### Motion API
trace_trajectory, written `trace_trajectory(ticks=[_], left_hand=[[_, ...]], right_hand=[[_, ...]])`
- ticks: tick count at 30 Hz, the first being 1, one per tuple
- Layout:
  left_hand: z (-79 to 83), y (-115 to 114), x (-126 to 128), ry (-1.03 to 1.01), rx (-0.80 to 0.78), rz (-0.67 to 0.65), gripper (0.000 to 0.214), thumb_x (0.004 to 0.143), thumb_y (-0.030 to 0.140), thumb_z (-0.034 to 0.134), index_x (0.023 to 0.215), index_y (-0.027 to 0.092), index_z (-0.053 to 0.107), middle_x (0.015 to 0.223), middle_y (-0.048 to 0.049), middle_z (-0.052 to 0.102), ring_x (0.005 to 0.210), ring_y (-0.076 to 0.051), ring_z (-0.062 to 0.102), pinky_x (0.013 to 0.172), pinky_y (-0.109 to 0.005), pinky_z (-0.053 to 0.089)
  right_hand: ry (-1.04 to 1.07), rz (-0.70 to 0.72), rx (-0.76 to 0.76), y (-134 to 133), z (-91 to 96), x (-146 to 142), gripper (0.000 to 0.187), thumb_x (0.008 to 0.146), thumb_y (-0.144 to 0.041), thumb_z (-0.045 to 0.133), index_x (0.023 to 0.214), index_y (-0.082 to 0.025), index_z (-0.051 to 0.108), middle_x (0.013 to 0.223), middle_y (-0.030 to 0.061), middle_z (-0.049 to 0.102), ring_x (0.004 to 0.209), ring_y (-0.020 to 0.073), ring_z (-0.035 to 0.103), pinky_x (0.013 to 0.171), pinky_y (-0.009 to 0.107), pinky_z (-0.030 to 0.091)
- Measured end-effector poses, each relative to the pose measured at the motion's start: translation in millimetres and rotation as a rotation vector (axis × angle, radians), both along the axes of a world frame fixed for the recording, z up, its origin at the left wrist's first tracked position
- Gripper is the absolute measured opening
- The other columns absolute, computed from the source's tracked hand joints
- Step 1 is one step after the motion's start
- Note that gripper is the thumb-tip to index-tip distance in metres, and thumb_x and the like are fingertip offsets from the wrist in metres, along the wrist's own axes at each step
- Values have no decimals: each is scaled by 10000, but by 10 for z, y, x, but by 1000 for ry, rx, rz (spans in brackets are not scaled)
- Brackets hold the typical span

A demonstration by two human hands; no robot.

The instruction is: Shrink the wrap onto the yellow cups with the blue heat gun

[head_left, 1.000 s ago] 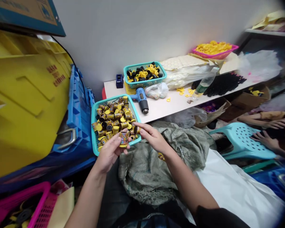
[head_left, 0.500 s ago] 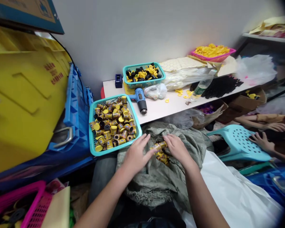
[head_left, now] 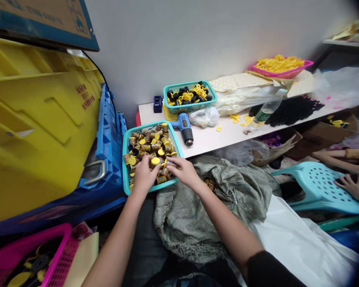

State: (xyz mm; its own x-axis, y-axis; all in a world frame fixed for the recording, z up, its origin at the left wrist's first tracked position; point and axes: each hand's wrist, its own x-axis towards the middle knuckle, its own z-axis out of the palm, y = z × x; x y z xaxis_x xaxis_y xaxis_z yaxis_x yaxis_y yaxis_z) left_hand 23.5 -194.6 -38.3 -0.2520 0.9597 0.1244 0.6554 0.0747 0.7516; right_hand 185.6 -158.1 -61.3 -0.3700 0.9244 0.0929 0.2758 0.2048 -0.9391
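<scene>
a big yellow bin (head_left: 42,139) stands at the far left with a cardboard box (head_left: 44,18) over it, and a pink basket (head_left: 66,255) sits low down in front. next comes a blue crate (head_left: 106,147) with a metal handle. beside it, a teal basket (head_left: 126,171) is heaped with small yellow and dark tubs (head_left: 143,147), some on their sides, some with their yellow ends up. the left hand (head_left: 145,172) is over the near part of this heap, thumb and fingers curled in around one yellow-topped tub (head_left: 155,161). just to its right, the right hand (head_left: 182,171) reaches over the basket's near corner, thumb and forefinger only a little apart at another tub; i cannot tell whether they grip it. behind, on the white table (head_left: 208,141), are a blue heat gun (head_left: 184,125) and a smaller teal basket (head_left: 213,97) of black and yellow pieces. a grey sack (head_left: 182,223) lies under the right forearm, yellow bits showing in its opening. farther right come a clear bottle (head_left: 267,109), a shallow pink tray (head_left: 308,65) of yellow pieces, and a light blue stool (head_left: 305,191) with another person's hand (head_left: 354,186) at its edge.
</scene>
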Motion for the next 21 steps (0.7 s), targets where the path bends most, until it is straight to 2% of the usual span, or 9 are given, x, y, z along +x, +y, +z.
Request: trace_trajectory(ticks=[2, 4, 6, 8, 13, 17, 21], left_hand=[[87, -159, 49, -145, -17, -60, 411, 867, 325, 570, 1249, 178, 531, 1115, -120, 696, 1042, -259, 667, 893, -443, 547], [200, -347, 120, -406, -62, -155, 498, 846, 395, 609, 1286, 175, 531, 1117, -114, 711, 978, -232, 700, 833, -382, 575], [302, -509, 202, -723, -116, -231, 526, 744, 414, 745, 1199, 178, 625, 1133, -105, 715, 954, -220, 706, 822, -335, 573], [364, -608, 284, -938, -146, -260, 468, 638, 361, 851, 1048, 184, 712, 1096, -82, 728, 930, -199, 703, 819, -293, 561], [362, -620, 501, -975, -50, -322, 320, 595, 255, 886, 877, 208, 741, 971, -38, 759, 901, -162, 693, 826, -263, 544], [388, -601, 693, -885, -10, -376, 287, 587, 238, 873, 816, 184, 710, 946, -57, 762, 894, -190, 697, 838, -315, 551], [457, -640, 774, -753, 22, -389, 271, 618, 251, 842, 844, 185, 706, 946, -64, 755, 922, -213, 694, 822, -335, 563]], right_hand=[[133, -45, -58, -187, 46, 231, 601, 785, -582, 628, 1172, -122, 612, 1129, 77, 599, 1013, 93, 590, 942, 244, 513], [237, -140, -99, -372, 84, 471, 673, 736, -646, 637, 1128, -100, 591, 1113, 98, 607, 958, 93, 612, 863, 217, 531], [295, -247, -118, -526, 97, 704, 684, 730, -650, 640, 1121, -94, 563, 1101, 111, 609, 929, 87, 617, 824, 204, 534], [321, -352, -125, -642, 79, 920, 673, 740, -627, 642, 1158, -105, 564, 1116, 110, 605, 913, 76, 613, 802, 187, 530], [263, -537, -152, -816, -36, 1326, 654, 696, -617, 686, 1112, -115, 638, 1064, 94, 618, 860, 72, 589, 736, 161, 502], [216, -582, -132, -855, -92, 1470, 622, 730, -633, 639, 1058, -105, 654, 992, 81, 622, 757, 44, 539, 650, 141, 446], [165, -574, -118, -844, -122, 1478, 607, 781, -640, 576, 1060, -106, 656, 949, 68, 620, 708, 29, 497, 649, 147, 431]])
